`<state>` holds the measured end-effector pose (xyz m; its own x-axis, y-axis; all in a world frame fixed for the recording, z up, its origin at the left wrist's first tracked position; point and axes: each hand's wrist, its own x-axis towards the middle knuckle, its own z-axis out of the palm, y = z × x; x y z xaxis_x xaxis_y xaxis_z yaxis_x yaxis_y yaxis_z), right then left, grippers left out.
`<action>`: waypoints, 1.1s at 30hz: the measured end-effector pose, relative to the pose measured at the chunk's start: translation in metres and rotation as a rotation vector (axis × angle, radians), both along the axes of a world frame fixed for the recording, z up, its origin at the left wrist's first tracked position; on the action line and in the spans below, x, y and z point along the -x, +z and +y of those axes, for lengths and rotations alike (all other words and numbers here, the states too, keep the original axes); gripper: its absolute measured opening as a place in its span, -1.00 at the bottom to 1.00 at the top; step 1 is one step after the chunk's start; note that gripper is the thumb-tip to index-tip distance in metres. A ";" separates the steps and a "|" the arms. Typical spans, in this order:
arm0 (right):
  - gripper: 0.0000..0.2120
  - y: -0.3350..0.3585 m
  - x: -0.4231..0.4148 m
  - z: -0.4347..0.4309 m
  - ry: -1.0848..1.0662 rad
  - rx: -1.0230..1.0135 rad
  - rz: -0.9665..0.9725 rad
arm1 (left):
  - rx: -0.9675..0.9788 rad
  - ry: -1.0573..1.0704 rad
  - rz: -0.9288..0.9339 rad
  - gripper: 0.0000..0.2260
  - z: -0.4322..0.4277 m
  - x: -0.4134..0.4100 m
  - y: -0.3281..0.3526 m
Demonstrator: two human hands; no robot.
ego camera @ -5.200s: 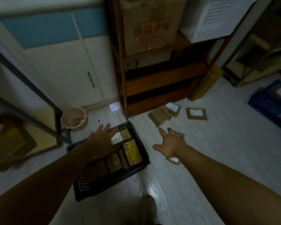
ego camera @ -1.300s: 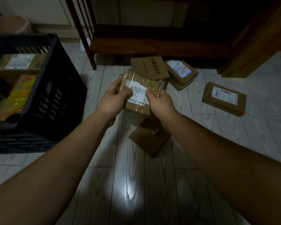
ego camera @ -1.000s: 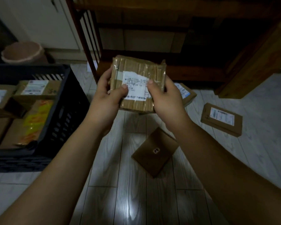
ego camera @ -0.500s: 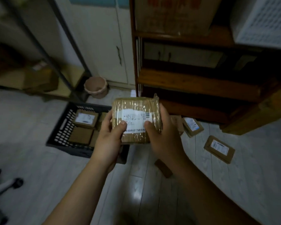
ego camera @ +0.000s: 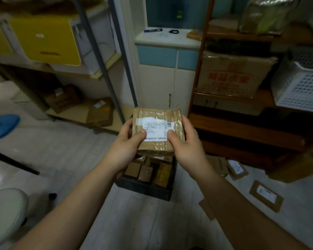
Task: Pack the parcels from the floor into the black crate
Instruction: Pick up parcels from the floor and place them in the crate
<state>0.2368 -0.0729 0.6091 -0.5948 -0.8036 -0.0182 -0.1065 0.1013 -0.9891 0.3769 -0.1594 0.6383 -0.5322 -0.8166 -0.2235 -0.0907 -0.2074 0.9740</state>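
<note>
A taped brown parcel point(ego camera: 158, 118) with a white shipping label is held up in front of me, high above the floor. My left hand point(ego camera: 126, 147) grips its left edge and my right hand point(ego camera: 184, 143) grips its right edge, both thumbs on the label. Below the parcel stands the black crate point(ego camera: 145, 189) on the floor, holding several brown parcels and a yellow one; my hands hide its far part. More parcels lie on the floor to the right: a flat one point(ego camera: 266, 194), another point(ego camera: 237, 168) and a brown one point(ego camera: 218, 163) near the shelf.
A wooden shelf unit point(ego camera: 242, 127) stands at the right with a cardboard box point(ego camera: 231, 74) and a white basket point(ego camera: 300, 87). A white cabinet point(ego camera: 163, 82) is behind the crate. A metal rack point(ego camera: 99, 56) with boxes is at the left, a pale stool point(ego camera: 5, 210) at the lower left.
Both hands lifted the parcel off the floor and raised it. The view rose and swung left, so the crate now sits directly under the parcel.
</note>
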 end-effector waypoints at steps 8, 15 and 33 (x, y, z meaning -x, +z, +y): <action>-0.46 -0.013 -0.009 -0.064 -0.060 -0.034 0.057 | 0.037 -0.031 -0.107 -0.52 -0.060 0.002 -0.011; -0.36 -0.035 -0.004 -0.157 -0.101 0.014 -0.030 | 0.078 -0.075 -0.198 -0.48 -0.159 0.014 -0.019; -0.04 -0.148 -0.067 -0.262 -0.152 -0.239 -0.007 | -0.060 -0.578 -0.328 -0.65 -0.340 -0.003 -0.168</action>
